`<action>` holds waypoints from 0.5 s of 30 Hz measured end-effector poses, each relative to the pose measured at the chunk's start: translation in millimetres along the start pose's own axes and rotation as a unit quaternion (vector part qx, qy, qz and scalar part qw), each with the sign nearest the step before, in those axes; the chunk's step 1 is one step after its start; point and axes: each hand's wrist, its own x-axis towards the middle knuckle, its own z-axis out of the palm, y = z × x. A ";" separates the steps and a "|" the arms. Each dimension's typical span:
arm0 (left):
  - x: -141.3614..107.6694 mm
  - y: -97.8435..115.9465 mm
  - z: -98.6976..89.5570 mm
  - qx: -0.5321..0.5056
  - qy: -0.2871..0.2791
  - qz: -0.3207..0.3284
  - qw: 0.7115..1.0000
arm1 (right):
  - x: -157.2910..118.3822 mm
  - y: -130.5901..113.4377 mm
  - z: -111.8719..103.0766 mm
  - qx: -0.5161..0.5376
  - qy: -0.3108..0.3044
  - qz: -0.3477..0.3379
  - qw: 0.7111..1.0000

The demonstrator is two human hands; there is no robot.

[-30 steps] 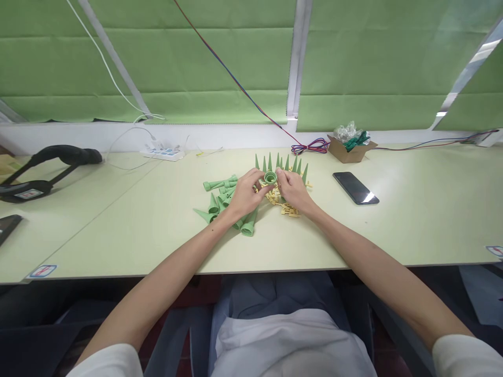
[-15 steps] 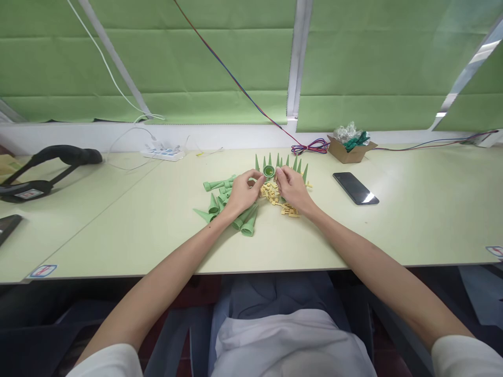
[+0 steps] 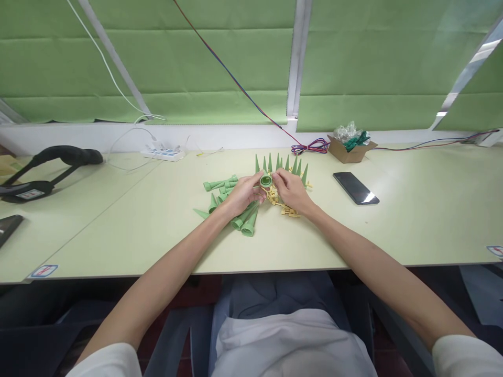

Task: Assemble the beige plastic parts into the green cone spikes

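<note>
A hollow green plastic spike (image 3: 266, 180) is in my left hand (image 3: 244, 195), its round open mouth turned toward me. The left thumb and index finger are at its collar, while the other fingers curl below. My right hand (image 3: 291, 189) is closed in a pinch against the right side of the collar; whatever lies between those fingertips is hidden. Under the hands is a pile of small yellow plastic valve-like pieces (image 3: 288, 210). More loose green spikes (image 3: 248, 228) lie beside and partly behind my left hand. Several spikes (image 3: 286, 163) stand point-up in a row behind the hands.
A black phone (image 3: 356, 188) lies to the right. Behind it are a small cardboard box (image 3: 351, 152) with plastic wrap and green material, and a coiled cable (image 3: 310, 147). A power strip (image 3: 163, 153) and a black strap-like device (image 3: 51, 173) are on the left.
The held spike has come slightly down and toward me, its mouth tilting lower. My left hand has turned, its lower fingers now showing beneath the spike. My right hand has shifted slightly left against the collar.
</note>
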 end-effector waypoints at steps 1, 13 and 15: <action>0.0 0.0 -0.1 -0.003 -0.003 -0.001 1.000 | 0.1 0.5 -0.2 -0.002 -0.001 -0.001 1.000; 1.9 -3.4 -4.2 -0.008 -0.015 0.021 1.000 | 2.0 2.4 -1.0 -0.008 -0.010 -0.005 1.000; 1.6 -3.7 -4.9 0.014 -0.015 0.033 0.999 | 1.9 2.9 -0.9 -0.011 -0.012 -0.002 1.000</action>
